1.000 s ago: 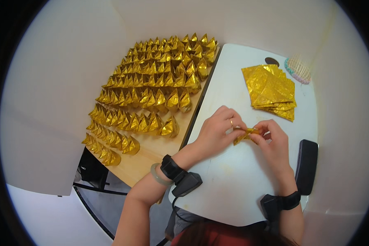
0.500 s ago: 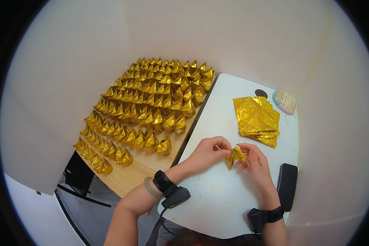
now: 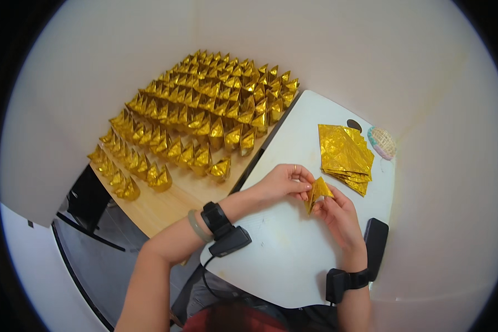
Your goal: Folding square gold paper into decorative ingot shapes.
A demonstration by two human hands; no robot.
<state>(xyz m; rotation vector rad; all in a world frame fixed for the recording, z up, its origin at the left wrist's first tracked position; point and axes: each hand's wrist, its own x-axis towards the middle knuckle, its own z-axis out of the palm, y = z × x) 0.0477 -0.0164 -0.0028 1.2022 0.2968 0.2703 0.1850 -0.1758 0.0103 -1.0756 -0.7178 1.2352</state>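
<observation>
A small folded gold foil paper (image 3: 319,191) with a pointed peak is held above the white table (image 3: 282,238). My left hand (image 3: 285,181) pinches its left side between thumb and fingers. On its right side my right hand (image 3: 342,214) grips it, some fingertips hidden behind the foil. Beyond my right hand lies a stack of flat gold foil sheets (image 3: 344,150), loosely fanned. To the left, many folded gold foil ingots (image 3: 205,105) stand in rows on a wooden table (image 3: 177,206), their points upward.
A black oblong case (image 3: 377,248) lies at the white table's right edge. Behind the sheets are a dark oval object (image 3: 354,125) and a woven, pastel-edged piece (image 3: 382,142). Pale walls enclose the back and right. Black devices are strapped to both wrists, a cable trailing from the left one.
The foil piece has turned in my fingers and now shows a broader, upright peak. Both hands have shifted slightly, and the whole view has tilted a little.
</observation>
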